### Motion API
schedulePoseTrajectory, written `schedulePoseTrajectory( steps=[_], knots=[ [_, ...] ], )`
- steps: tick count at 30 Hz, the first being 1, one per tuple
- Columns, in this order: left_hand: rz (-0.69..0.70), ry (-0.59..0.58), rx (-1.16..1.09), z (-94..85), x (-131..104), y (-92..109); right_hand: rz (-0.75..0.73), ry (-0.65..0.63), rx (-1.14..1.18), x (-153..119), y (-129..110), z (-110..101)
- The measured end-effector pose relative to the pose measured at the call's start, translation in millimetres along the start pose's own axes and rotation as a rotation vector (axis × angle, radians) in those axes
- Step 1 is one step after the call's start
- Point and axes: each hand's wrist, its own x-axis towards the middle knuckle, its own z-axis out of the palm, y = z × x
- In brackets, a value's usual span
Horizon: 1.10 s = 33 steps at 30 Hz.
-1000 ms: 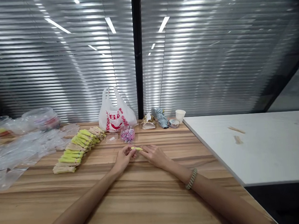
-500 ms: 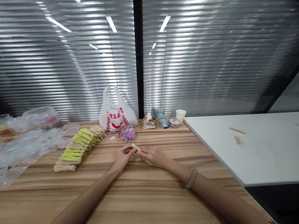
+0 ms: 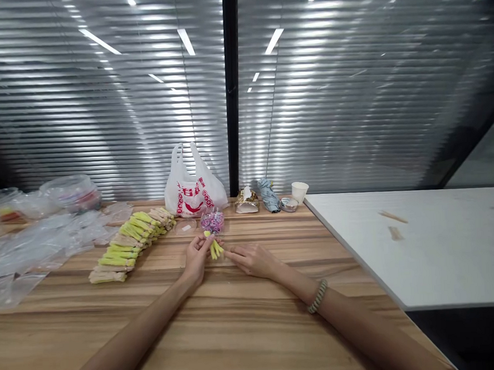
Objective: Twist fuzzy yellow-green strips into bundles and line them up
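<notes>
My left hand (image 3: 196, 259) pinches a small bundle of yellow strips (image 3: 214, 249) near its folded top, and the loose ends fan out down and to the right. The fingers of my right hand (image 3: 251, 260) are drawn together, their tips at the right ends of the strips. Whatever those fingertips hold is too small to make out. Just behind the bundle stands a clear tub of pink and purple bits (image 3: 212, 220). Left of my hands, a long row of yellow and beige bundles (image 3: 128, 239) lies on the wooden table (image 3: 222, 331).
Clear plastic bags (image 3: 45, 242) and round clear containers (image 3: 72, 193) cover the left side. At the back are a white carrier bag (image 3: 195, 188), a gold packet (image 3: 247, 202), a blue-grey folded cloth item (image 3: 268, 196) and a paper cup (image 3: 300, 192). A white table (image 3: 443, 251) adjoins on the right.
The bundle has turned, and its strips now spread downward from my left fingers. My left hand has shifted slightly left, away from my right hand, which has barely moved.
</notes>
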Motion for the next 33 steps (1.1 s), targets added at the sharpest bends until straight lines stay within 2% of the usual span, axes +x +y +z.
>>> schedulePoseTrajectory(
  steps=[4, 8, 11, 14, 19, 22, 25, 29, 33],
  knots=[
    [-0.037, -0.022, -0.004, 2.4, -2, 2, 0.071, 0.023, 0.023, -1, 0, 2],
    [-0.115, -0.094, 0.085, 5.6, -6, 4, 0.357, 0.087, 0.162, -1, 1, 4],
    [-0.163, -0.214, 0.213, 8.0, -9, 7, 0.506, 0.106, 0.328, -1, 4, 4],
    [-0.155, -0.324, 0.329, 8.5, -10, 7, 0.505, 0.089, 0.442, 0, 6, 3],
    [-0.085, -0.395, 0.442, 5.8, -7, 4, 0.398, 0.068, 0.427, 0, 5, 4],
    [-0.064, -0.387, 0.488, 4.6, -6, 3, 0.372, 0.059, 0.388, -2, 5, 8],
    [-0.001, -0.326, 0.521, 4.9, -7, 5, 0.407, 0.067, 0.359, -4, 7, 13],
    [0.087, -0.212, 0.446, 5.2, -7, 5, 0.476, 0.092, 0.352, -4, 10, 17],
    [0.071, -0.189, 0.396, 2.3, -3, -1, 0.515, 0.109, 0.334, -3, 11, 18]
  ],
)
